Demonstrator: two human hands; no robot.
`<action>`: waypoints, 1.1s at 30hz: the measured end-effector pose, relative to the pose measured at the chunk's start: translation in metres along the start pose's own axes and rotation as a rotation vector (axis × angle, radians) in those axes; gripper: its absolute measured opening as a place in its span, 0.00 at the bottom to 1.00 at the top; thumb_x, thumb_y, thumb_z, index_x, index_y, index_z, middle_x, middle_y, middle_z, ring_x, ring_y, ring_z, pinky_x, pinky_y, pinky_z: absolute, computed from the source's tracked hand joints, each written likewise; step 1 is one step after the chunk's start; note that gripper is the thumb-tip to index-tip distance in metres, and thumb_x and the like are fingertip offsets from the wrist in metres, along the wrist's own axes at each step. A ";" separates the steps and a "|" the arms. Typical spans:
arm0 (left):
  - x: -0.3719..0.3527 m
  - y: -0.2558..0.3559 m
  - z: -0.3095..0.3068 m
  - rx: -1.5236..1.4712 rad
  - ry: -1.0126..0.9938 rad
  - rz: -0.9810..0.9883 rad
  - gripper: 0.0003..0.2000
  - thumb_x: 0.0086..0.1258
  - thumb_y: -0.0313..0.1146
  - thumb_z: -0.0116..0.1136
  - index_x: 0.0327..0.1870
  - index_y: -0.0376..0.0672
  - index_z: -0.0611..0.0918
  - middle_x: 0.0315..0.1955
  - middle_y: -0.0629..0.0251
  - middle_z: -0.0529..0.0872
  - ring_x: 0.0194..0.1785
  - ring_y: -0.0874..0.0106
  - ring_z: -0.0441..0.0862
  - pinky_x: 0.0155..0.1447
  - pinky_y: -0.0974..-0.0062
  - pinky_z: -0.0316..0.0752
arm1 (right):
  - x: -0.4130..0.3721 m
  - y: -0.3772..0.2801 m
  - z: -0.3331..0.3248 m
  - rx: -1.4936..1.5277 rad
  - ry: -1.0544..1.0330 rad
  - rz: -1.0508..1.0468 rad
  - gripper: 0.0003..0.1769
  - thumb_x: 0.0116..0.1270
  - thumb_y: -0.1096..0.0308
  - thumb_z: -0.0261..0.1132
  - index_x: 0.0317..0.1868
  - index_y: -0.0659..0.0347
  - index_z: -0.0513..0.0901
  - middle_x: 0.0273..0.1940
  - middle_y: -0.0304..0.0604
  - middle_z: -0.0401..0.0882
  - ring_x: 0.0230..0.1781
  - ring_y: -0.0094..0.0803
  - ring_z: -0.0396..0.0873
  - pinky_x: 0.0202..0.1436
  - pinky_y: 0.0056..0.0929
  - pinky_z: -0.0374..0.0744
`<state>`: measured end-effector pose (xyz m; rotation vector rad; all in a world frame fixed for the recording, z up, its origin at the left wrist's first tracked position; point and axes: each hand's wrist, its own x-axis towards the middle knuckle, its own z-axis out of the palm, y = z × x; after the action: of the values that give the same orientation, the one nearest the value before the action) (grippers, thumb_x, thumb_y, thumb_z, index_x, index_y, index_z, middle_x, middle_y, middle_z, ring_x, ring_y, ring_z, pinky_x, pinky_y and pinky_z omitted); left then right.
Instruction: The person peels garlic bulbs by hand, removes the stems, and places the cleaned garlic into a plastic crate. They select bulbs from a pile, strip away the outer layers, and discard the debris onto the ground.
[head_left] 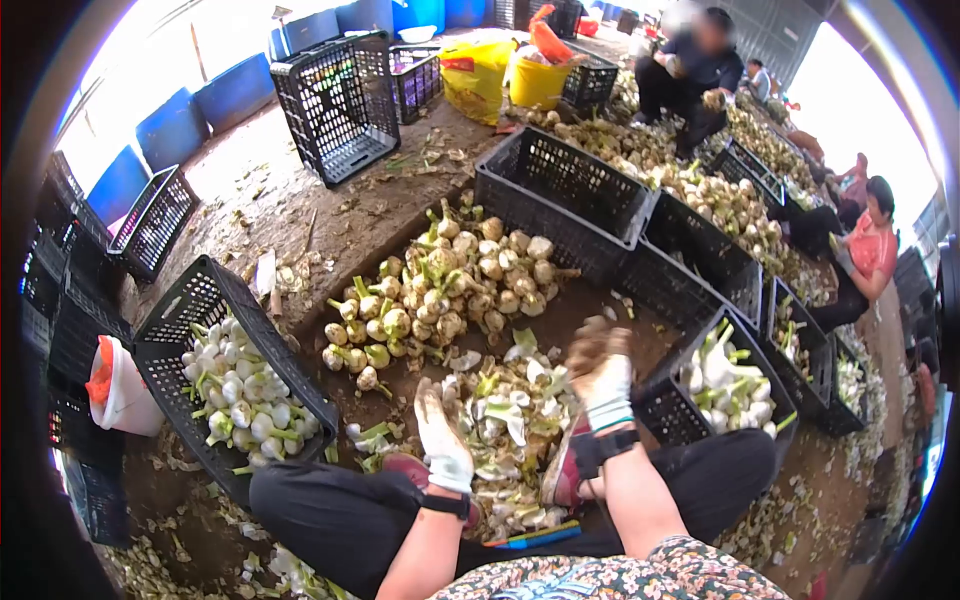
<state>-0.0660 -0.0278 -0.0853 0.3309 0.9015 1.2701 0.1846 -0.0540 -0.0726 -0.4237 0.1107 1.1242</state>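
My left hand (440, 435), in a white glove with dirt-stained fingers, stands edge-on at the left of a heap of garlic peelings (505, 415). Its fingers are stretched out and nothing shows in them. At the right of the same heap is my right hand (602, 372), gloved alike, its brown-stained fingers extended and holding nothing visible. Beyond both hands lies a pile of untrimmed garlic bulbs (450, 285) with stem stubs. Cleaned white garlic (245, 390) fills part of a black crate (235, 300) on my left. More trimmed garlic (730, 385) sits in a crate by my right knee.
A knife (267, 282) with a wooden handle lies on the floor ahead left. Black crates (560, 185) border the pile's far side. A white bucket (125, 390) stands far left. Co-workers (865, 250) sit at the right and back. A blue-and-yellow object (530, 537) rests by my lap.
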 end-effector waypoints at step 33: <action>-0.020 0.015 0.010 0.113 -0.475 0.251 0.36 0.58 0.11 0.67 0.69 0.45 0.67 0.61 0.66 0.75 0.61 0.70 0.77 0.64 0.70 0.77 | -0.069 0.080 0.080 -0.895 -0.368 0.338 0.19 0.69 0.72 0.67 0.59 0.69 0.79 0.51 0.45 0.85 0.49 0.29 0.84 0.56 0.29 0.82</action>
<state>-0.0689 -0.0386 -0.0611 0.8184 0.5348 1.2928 0.0728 -0.0530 -0.0008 -1.0025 -0.6938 1.5373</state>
